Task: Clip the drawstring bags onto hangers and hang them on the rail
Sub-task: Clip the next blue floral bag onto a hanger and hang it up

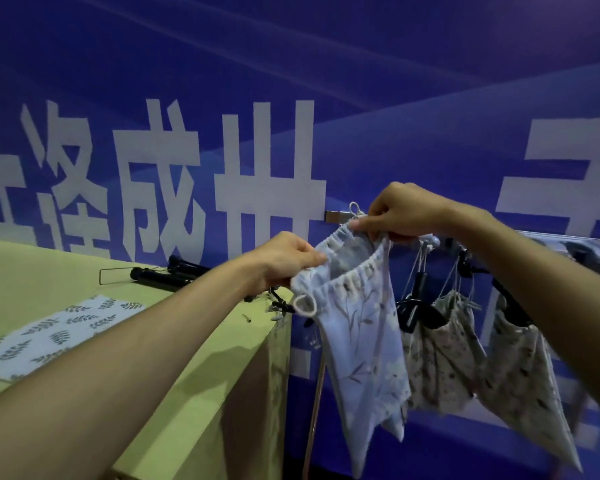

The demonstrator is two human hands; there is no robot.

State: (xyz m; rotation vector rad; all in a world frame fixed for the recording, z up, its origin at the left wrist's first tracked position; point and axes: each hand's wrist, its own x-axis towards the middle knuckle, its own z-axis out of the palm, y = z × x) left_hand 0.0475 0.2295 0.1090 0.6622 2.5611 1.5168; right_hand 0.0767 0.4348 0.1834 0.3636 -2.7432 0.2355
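A pale blue drawstring bag (361,344) with a grey leaf print hangs in the air between my hands. My left hand (284,261) pinches the left side of its gathered mouth. My right hand (402,211) pinches the far right side of the mouth, just in front of the metal rail (336,216). The mouth is stretched open between them. Two patterned cream bags (444,355) (520,368) hang from black clip hangers (416,306) on the rail to the right. A further black hanger (160,277) lies on the table.
A yellow-green table (201,375) fills the lower left, with a white leaf-print cloth (56,334) lying flat on it and small clips (278,311) near its right edge. A blue banner wall (291,98) with large white characters stands behind.
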